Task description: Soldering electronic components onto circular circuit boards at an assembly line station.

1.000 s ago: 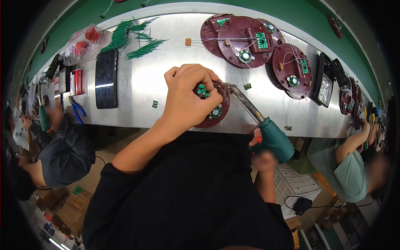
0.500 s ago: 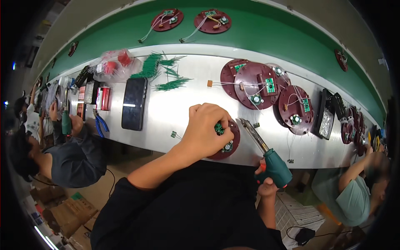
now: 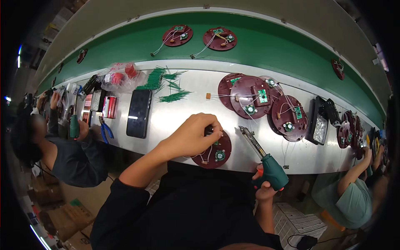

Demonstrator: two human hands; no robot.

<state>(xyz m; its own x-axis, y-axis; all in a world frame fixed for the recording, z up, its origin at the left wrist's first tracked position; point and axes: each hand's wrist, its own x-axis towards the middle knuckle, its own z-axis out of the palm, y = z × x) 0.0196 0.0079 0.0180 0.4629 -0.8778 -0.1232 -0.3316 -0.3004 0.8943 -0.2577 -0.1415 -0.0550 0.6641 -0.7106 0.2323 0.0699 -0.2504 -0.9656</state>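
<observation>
A maroon disc (image 3: 211, 157) is set at the near edge of the bench (image 3: 187, 107), partly covered by the left hand (image 3: 193, 134), whose thumb and index finger are curled toward each other above it; whether anything is pinched between those fingers cannot be made out. A green soldering gun (image 3: 273, 171) is gripped in the right hand (image 3: 265, 191), its handle wrapped by the fingers, and its metal tip (image 3: 245, 132) is held just beside the disc, not touching it. The disc looks to be moulded in plastic, so it may be judged light, stiff and rather smooth, best taken by its bare rim. Its thin wires (image 3: 204, 161) and round green-edged component (image 3: 220, 155) seem fragile and should not be tugged or used as grips. The gun is probably weighted toward its handle and should be held only there, since the metal end may be hot. More maroon discs (image 3: 246, 89) are heaped farther back to the right, and a black phone (image 3: 139, 114) is laid to the left.
</observation>
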